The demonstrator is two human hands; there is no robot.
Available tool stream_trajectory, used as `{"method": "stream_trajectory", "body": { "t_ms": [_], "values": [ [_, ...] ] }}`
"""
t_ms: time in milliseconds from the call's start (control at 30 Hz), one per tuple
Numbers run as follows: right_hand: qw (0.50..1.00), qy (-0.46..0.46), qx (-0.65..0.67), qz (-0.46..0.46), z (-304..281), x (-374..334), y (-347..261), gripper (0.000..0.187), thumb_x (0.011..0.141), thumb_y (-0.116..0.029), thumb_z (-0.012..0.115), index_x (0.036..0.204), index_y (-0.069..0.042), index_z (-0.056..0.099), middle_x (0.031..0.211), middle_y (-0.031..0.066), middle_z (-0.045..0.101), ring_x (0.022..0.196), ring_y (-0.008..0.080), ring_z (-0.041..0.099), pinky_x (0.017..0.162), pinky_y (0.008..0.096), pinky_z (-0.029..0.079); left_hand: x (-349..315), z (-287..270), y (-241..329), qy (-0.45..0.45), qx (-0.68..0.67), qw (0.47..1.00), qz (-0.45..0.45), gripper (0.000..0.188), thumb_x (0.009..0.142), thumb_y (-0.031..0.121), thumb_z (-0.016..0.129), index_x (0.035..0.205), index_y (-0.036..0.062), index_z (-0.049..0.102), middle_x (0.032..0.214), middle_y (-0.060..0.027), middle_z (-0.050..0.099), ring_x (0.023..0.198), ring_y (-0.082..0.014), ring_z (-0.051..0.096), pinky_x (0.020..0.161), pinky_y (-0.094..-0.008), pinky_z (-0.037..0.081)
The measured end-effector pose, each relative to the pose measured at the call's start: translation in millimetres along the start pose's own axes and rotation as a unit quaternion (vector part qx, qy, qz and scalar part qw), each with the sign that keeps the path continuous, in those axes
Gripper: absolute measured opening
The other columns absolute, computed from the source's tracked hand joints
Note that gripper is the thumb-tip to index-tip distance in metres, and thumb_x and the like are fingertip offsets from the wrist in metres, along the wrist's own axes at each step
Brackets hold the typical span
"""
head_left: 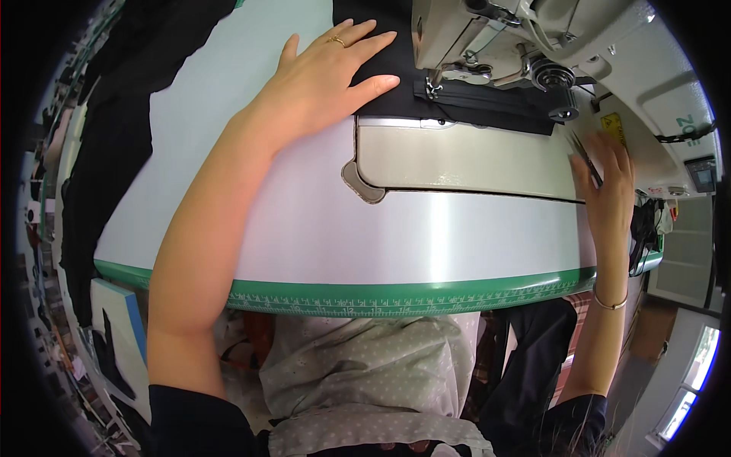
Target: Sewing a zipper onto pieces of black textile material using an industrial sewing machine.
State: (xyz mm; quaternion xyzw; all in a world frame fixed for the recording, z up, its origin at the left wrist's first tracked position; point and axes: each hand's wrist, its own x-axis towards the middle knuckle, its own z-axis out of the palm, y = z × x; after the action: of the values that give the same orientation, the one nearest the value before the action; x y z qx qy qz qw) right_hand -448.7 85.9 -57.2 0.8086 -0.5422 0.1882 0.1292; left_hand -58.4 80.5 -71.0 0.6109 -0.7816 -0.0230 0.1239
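Note:
My left hand [339, 68] lies with its fingers spread on a piece of black fabric [384, 53], left of the needle area. The fabric runs under the presser foot [432, 90] of a sewing machine [487, 46], and a folded black strip [495, 95] lies along it toward the right. Blurred by motion, my right hand [609, 179] is beyond the fabric's right end, beside the machine bed. Its fingers are closed around a pair of slim dark tweezers [586, 158], whose tips point up and left.
The pale table [320, 236] has a green front edge [365, 295] with ruler marks. More black fabric [122, 129] hangs over its left side. A light board with a blue edge [118, 335] stands at lower left. Dark cords [646, 228] hang at the right.

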Motion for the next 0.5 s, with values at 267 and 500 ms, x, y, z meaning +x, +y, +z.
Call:
{"method": "stream_trajectory", "body": {
  "t_ms": [267,500],
  "values": [
    [0.975,-0.214,-0.052,0.005,35.6,78.1,-95.4,0.048,0.099,-0.046,0.05,0.123,-0.007,0.066,0.132,0.02,0.061,0.125,0.0413,0.053,0.099,0.0569,0.044,-4.1,-6.8,-3.8,-0.05,0.049,0.997,-0.026,0.063,0.099,0.053,0.051,0.153,0.0216,0.041,0.161,-0.0044,0.034,0.152,-0.0228,0.024,0.12,-0.0618,0.016],
    [0.967,-0.235,0.087,-0.034,77.3,135.7,-78.5,0.025,0.095,-0.031,0.058,0.102,-0.011,0.072,0.12,0.0173,0.066,0.111,0.036,0.061,0.087,0.0509,0.049,3.2,-1.4,3.6,-0.062,0.05,0.997,-0.009,0.063,0.1,0.052,0.05,0.149,0.0143,0.044,0.159,-0.01,0.036,0.15,-0.0258,0.027,0.118,-0.0653,0.017]
  ]
}}
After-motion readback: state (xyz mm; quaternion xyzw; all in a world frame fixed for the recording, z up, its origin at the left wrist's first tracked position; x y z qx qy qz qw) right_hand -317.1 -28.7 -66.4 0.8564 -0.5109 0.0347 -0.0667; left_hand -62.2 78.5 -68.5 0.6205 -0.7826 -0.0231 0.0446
